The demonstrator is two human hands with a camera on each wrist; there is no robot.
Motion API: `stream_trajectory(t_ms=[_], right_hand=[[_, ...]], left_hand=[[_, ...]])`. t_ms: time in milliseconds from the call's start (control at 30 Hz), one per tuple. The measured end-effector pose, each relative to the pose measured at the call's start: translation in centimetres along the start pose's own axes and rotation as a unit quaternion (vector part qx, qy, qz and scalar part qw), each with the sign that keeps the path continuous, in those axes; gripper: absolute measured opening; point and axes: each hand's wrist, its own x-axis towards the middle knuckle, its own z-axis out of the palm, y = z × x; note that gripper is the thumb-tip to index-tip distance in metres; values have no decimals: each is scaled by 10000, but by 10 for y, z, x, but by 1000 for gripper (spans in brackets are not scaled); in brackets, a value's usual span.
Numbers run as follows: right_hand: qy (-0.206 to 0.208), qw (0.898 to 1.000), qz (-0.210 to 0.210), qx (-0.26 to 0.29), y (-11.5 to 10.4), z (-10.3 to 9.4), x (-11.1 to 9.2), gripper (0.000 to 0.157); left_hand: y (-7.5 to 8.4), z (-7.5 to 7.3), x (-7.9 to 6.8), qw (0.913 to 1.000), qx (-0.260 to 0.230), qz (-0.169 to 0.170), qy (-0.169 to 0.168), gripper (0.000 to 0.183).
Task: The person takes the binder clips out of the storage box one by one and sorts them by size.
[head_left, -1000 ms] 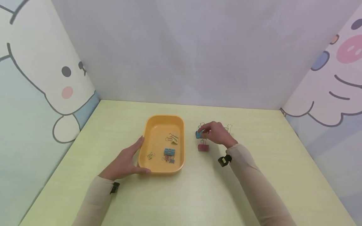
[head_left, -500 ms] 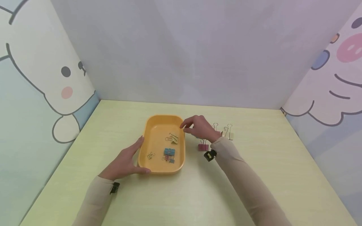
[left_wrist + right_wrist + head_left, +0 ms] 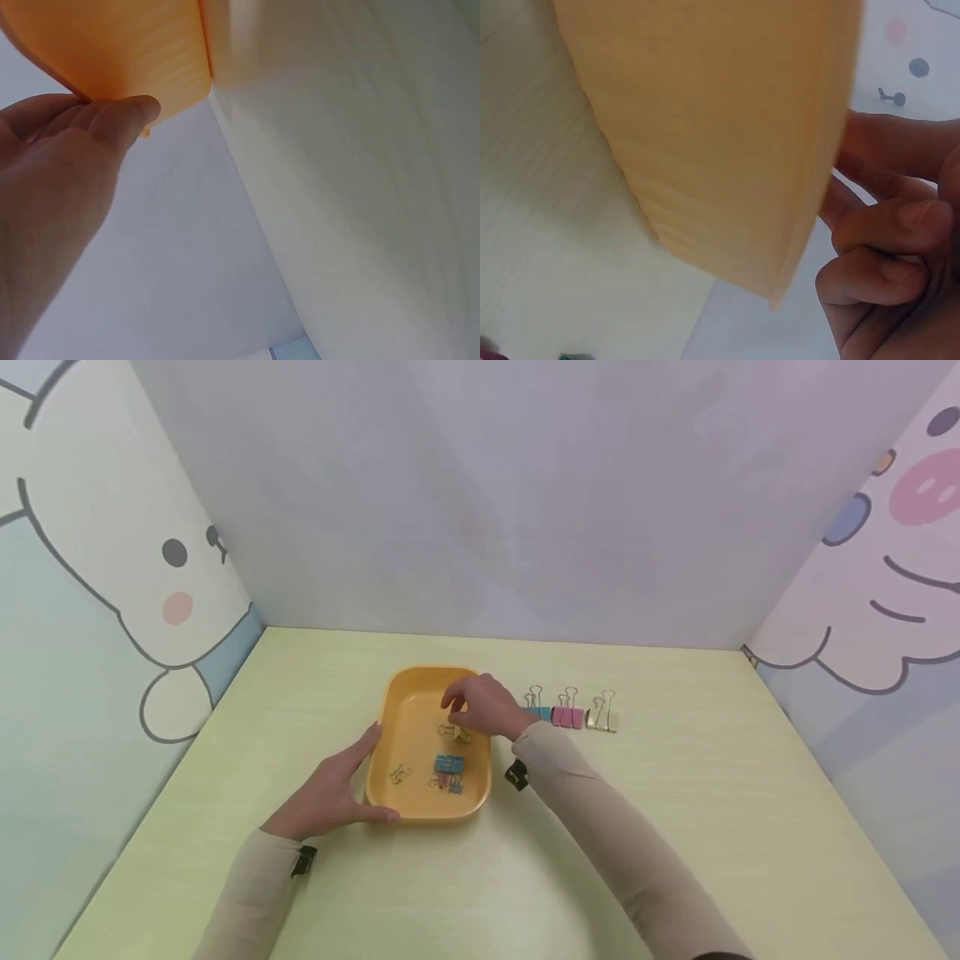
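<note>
My left hand [image 3: 330,793] holds the near left corner of a yellow-orange tray [image 3: 390,693], fingers along its left side and thumb at the near edge. The left wrist view shows that thumb on the tray's outer wall [image 3: 165,52]. My right hand [image 3: 483,703] reaches over the tray's right rim, index finger and thumb bent with a gap between them. Just below its fingertips lies a yellow binder clip [image 3: 461,735]. A blue binder clip [image 3: 449,764] and several small ones [image 3: 450,783] lie nearer. In the right wrist view, the tray wall hides the fingertips.
Right of the tray a blue clip [image 3: 538,713], a pink clip [image 3: 567,717] and a pale yellow clip [image 3: 603,720] stand in a row on the light wooden table [image 3: 712,760]. A grey wall [image 3: 495,527] rises behind.
My right hand has left the blue clip on the table and moved left over the tray. The right sleeve now covers the dark red clip. My left hand stays at the tray corner.
</note>
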Motion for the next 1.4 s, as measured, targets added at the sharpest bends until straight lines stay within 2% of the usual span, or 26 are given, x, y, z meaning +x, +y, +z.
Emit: stream_trajectory(t_ms=[233,400,533,633,767,967,1133,1400], right_hand=[[-204,9960,226,-846,-5,12,10,20],[-252,9901,153,-1373,-9,14,13,17],[-274,9871,81,-1574,-10,14,14,16],[-261,9890,-28,-1455,-9,11,14,15],[-331,9937,-307,-1027,-7,8,13,15],[-486,9961,-647,-358,-5,4,13,13],[-464,9973,-533,205,-3,-3,9,14],[-207,9973,-289,639,6,-22,1,12]], left_hand=[[-1,0,0,10000,-37,35,-28,130],[-3,1,1,10000,-51,47,-36,129],[-3,1,1,10000,-43,43,-44,131],[-4,1,0,9998,-83,164,5,130],[-5,0,0,9993,-75,353,75,128],[-4,1,0,9996,-45,269,50,128],[-3,2,0,9997,-87,222,59,129],[-4,2,0,9996,-79,262,90,132]])
